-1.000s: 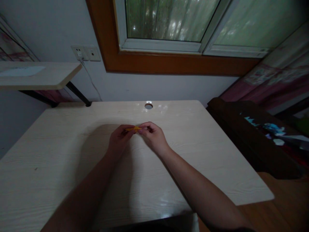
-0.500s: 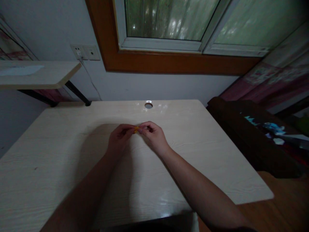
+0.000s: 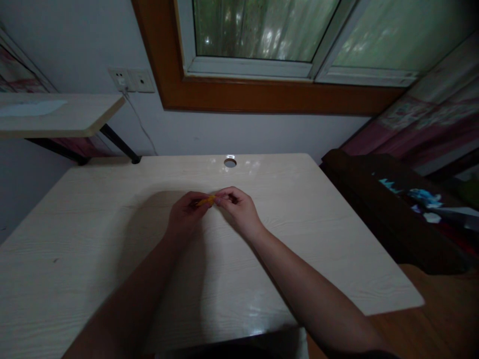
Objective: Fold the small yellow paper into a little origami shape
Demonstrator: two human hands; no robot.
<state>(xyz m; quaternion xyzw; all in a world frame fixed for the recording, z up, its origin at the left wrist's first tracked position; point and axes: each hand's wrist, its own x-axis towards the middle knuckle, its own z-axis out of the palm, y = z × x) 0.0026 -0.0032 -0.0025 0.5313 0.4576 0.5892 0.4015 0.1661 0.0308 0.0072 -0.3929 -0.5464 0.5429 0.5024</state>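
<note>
A small orange-yellow piece is pinched between my two hands above the pale wood-grain table; its exact kind is too small to tell. My left hand closes thumb and fingers around its left part. At the other end, the fingertips of my right hand grip it. The two sets of fingertips nearly meet, and they cover much of the piece.
Near the table's back edge is a round cable hole. A raised shelf on black legs stands at the left. Beyond the right edge sits a dark brown piece of furniture with blue and white items. A window is behind.
More of the orange-yellow piece now shows, stretching leftward between my left thumb and fingers. Both hands stay in nearly the same place.
</note>
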